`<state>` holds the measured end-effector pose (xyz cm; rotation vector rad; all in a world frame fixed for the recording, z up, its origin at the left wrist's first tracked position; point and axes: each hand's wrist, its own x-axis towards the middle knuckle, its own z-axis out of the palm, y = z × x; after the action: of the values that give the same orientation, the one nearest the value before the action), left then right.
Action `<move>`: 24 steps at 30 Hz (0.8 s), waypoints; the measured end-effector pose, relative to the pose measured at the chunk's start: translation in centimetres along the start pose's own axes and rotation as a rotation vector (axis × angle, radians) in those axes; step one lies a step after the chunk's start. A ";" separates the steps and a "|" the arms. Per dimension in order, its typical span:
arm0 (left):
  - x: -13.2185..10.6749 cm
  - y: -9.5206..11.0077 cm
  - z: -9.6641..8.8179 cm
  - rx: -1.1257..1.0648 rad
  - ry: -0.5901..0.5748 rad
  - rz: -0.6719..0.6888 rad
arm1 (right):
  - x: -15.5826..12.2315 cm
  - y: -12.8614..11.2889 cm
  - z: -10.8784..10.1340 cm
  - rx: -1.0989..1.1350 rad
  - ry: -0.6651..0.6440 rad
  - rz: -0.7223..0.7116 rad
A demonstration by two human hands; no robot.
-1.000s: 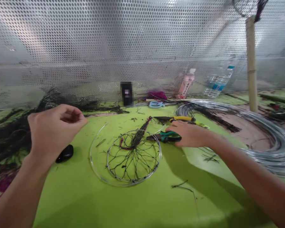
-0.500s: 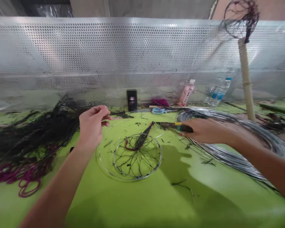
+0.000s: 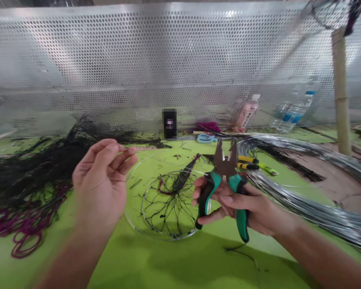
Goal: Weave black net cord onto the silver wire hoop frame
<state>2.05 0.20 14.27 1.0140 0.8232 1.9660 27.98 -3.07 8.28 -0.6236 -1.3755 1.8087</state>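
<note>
My right hand (image 3: 240, 202) grips green-handled pliers (image 3: 225, 178), jaws pointing up and spread apart, raised above the green table (image 3: 156, 261). My left hand (image 3: 100, 180) is lifted at the left, thumb and fingers pinched on a thin silver wire (image 3: 144, 154) that runs to the right. Between the hands lies a wire ring (image 3: 168, 200) webbed with black thread, inside a larger clear ring. A dark tassel (image 3: 185, 170) sticks out of its top.
A big coil of silver wire (image 3: 313, 192) lies at the right. Black fibres (image 3: 48, 160) and magenta cord (image 3: 21, 228) are heaped at the left. Yellow-handled pliers (image 3: 252, 162), blue scissors (image 3: 205, 138), a pink bottle (image 3: 246, 114), a water bottle (image 3: 293, 114) and a bamboo pole (image 3: 339, 88) stand before the perforated metal wall.
My right hand has picked the green pliers off the table and raised them with jaws upward. My left hand came back toward me, still pinching.
</note>
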 end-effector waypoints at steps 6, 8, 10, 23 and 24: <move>-2.3 0.4 0.7 0.046 0.002 0.172 | -1.0 0.9 0.2 -0.071 0.260 -0.082; -3.0 0.0 0.8 0.053 -0.032 0.217 | -1.4 1.3 0.7 -0.164 0.322 -0.051; -3.5 -0.5 0.9 0.032 -0.068 0.265 | -1.6 1.6 1.5 -0.235 0.366 -0.007; -7.1 -2.9 1.4 0.036 -0.274 -0.016 | -0.4 2.0 3.6 -0.416 0.473 0.017; -7.4 -3.0 1.5 0.035 -0.273 -0.043 | -0.4 1.9 3.8 -0.428 0.476 -0.004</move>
<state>7.26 -4.19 9.88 1.2424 0.7220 1.7332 24.81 -5.76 7.58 -1.1862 -1.4208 1.2471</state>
